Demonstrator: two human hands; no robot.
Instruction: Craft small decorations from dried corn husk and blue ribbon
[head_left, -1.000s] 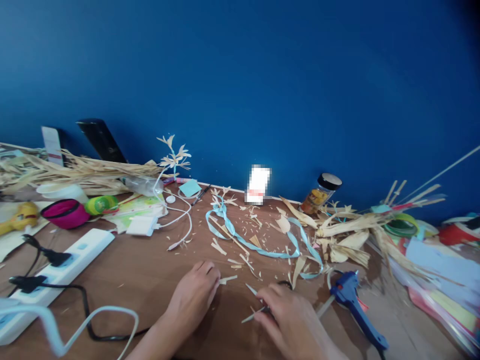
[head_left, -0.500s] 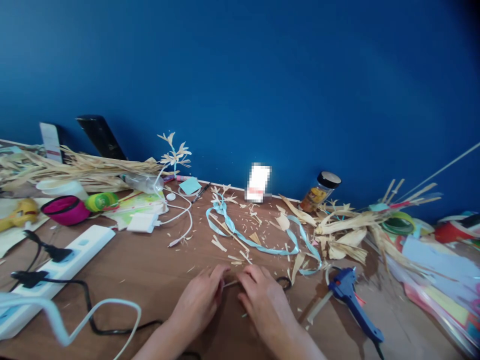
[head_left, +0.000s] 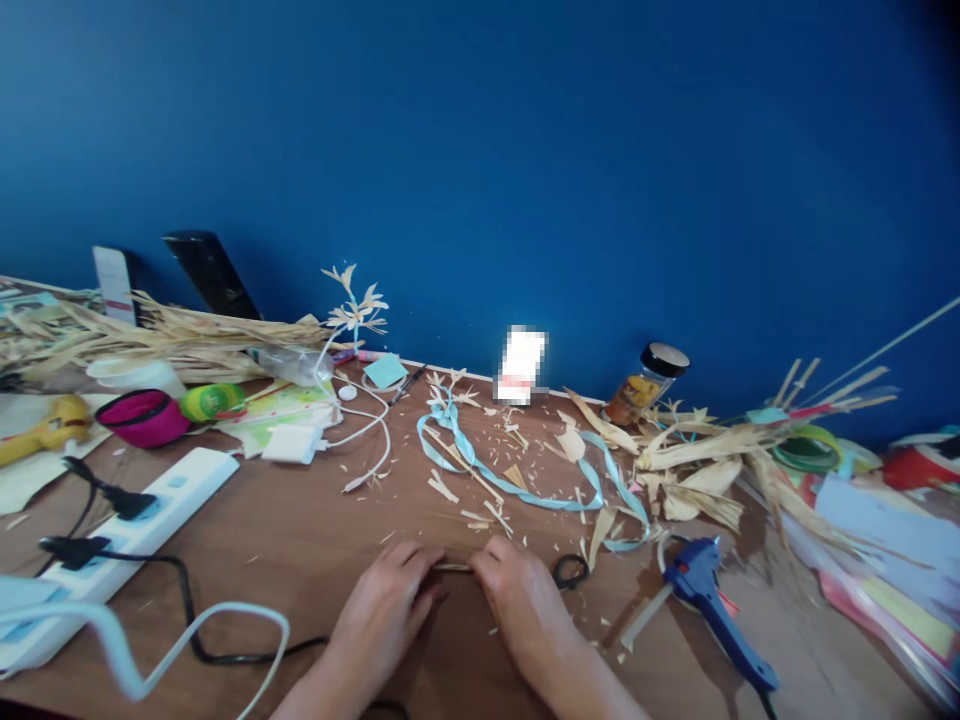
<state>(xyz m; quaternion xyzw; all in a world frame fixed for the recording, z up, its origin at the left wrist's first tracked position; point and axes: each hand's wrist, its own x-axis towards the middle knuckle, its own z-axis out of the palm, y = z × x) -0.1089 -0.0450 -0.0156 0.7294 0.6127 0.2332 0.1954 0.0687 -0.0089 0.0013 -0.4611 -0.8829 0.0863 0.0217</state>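
Observation:
Both of my hands are low over the brown table, close together. My left hand (head_left: 394, 600) and my right hand (head_left: 517, 600) pinch a thin tan strip (head_left: 454, 568) between them. A short stretch of it shows in the gap, and its ends are hidden in my fingers. It looks like dried husk, though it is too small to be sure. Beyond my fingers lie pale husk scraps (head_left: 478, 520) and a twisted light-blue ribbon (head_left: 517, 488). To the right of my right hand is a black ring-shaped thing (head_left: 571, 571), perhaps a scissors handle.
A blue glue gun (head_left: 709, 590) lies at right. Behind it sit dried husks (head_left: 705, 460) and a black-lidded jar (head_left: 646, 385). At left are a white power strip (head_left: 172, 505) with black plugs, a white cable (head_left: 225, 608) and a magenta pouch (head_left: 142, 418). A blue wall (head_left: 480, 180) rises behind.
My fingers have shifted slightly, and the strip between them now lies nearly level. The black ring beside my right hand shows more fully. The view has moved a little.

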